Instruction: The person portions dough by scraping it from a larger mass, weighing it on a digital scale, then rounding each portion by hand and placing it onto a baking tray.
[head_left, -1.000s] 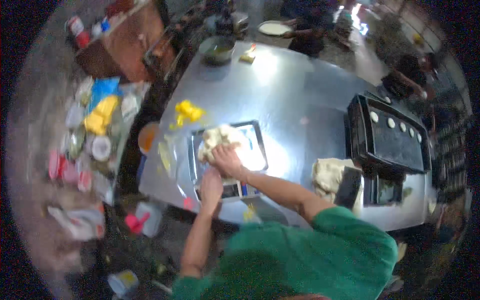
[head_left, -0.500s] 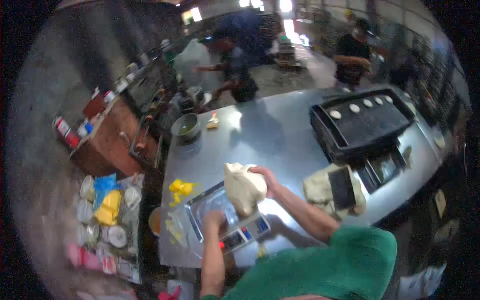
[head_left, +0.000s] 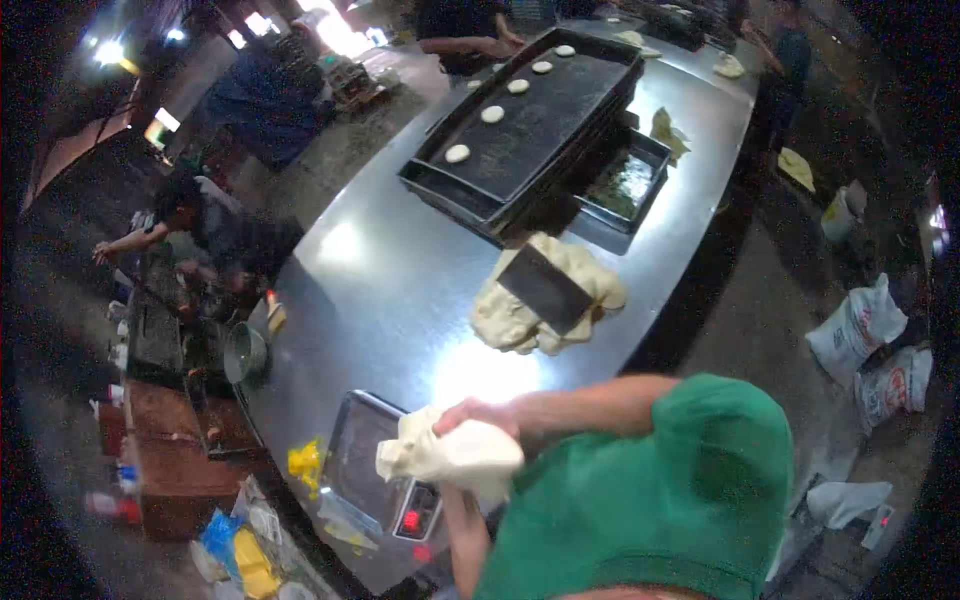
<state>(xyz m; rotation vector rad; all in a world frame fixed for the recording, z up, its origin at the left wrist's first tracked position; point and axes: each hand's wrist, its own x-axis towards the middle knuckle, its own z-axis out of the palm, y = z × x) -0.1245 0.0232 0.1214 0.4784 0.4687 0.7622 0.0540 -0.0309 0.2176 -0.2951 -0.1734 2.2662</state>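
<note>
My right hand grips a large piece of pale dough from above, its fingers closed round the top. The dough hangs over the near side of a digital scale with a metal tray on it. My left forearm comes up beneath the dough; the left hand and its fingers are hidden behind it. Farther along the steel table lies a bigger mound of dough, with a dark rectangular plate resting on top.
Stacked black baking trays hold several small dough rounds. Beside them is a shallow dark pan. A metal bowl and a brush sit at the left edge, yellow scraps near the scale. Other people work around the table.
My view has swung to the right. The dough in my right hand has tipped over toward its side, and my left hand, formerly over the scale tray, is now behind the dough.
</note>
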